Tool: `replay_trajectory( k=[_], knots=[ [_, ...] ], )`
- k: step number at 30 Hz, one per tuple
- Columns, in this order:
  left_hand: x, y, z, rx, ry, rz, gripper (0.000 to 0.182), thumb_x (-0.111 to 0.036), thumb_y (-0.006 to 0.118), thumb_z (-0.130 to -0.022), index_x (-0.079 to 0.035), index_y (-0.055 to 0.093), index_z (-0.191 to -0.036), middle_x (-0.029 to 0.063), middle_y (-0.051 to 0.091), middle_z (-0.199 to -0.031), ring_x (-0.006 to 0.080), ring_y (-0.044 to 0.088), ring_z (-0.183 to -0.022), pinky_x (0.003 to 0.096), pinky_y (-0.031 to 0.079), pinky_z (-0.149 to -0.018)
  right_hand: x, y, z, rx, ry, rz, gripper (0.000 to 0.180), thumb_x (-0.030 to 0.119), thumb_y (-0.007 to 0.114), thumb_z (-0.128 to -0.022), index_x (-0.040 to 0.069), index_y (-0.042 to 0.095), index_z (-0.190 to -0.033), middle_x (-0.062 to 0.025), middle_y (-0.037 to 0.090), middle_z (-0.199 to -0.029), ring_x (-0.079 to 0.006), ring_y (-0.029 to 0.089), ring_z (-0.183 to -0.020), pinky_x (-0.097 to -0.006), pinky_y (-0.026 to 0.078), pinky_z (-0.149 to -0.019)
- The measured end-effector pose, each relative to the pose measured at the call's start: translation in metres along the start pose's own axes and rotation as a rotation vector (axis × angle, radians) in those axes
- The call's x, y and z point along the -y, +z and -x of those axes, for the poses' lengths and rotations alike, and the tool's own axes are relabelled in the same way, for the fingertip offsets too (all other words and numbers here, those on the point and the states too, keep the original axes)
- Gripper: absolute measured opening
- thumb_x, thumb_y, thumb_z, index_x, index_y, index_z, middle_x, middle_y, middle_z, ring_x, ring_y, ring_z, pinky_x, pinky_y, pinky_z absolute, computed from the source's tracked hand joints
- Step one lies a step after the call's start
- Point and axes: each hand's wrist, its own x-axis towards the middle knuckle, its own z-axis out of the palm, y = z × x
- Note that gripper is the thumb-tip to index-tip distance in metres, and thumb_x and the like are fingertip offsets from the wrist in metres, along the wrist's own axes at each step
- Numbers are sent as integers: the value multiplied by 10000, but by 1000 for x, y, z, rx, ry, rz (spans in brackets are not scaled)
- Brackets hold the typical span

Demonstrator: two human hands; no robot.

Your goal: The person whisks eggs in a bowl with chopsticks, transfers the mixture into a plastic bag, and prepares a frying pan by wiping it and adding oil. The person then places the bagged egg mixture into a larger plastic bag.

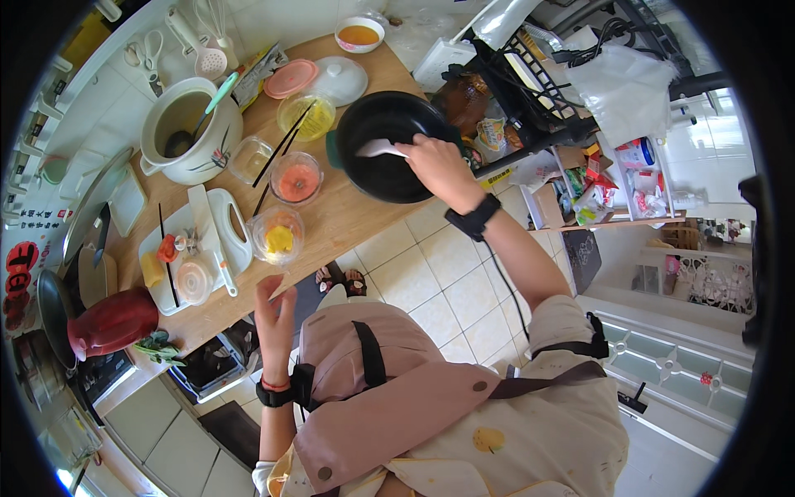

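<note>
My right hand [435, 168] grips the handle of a pale spatula [377, 148], whose blade is inside a dark pot [388, 180] with green side handles. Raised beside the counter's front edge, my left hand [274, 317] holds nothing, its fingers apart. Nearest to it is a clear bowl [277, 236] holding something yellow. Behind that sits a glass bowl [296, 178] of pinkish-red food. Dark chopsticks [284, 144] lean across a bowl of yellow liquid [306, 117]. A knife [211, 239] lies on a white cutting board [233, 273] along with a lidded small container [194, 281].
A large white pot [192, 130] with a ladle stands at the back left. A red kettle-like vessel [113, 323] is at the counter's left end. At the back are a bowl of orange liquid [359, 35] and a white lid [338, 81]. A cluttered rack [546, 81] borders the right.
</note>
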Motion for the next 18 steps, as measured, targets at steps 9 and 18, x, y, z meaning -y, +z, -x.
replay_trajectory(
  k=[9, 18],
  knots=[
    [-30, 54, -58, 264, 172, -75, 369, -155, 639, -852, -10, 507, -1165, 132, 602, -1106, 249, 574, -1059, 356, 479, -846, -10, -23, 20, 238, 10, 77, 147, 220, 620, -828, 109, 713, -857, -122, 647, -752, -310, 642, -676, -405, 511, -619],
    [-29, 108, -110, 115, 225, -160, 379, -185, 606, -875, 10, 498, -1181, 196, 610, -1075, 293, 614, -977, 377, 494, -821, -41, -2, 15, 6, -131, 33, 103, 158, 642, -771, 87, 697, -721, -134, 632, -640, -311, 643, -629, -392, 518, -580]
  ],
)
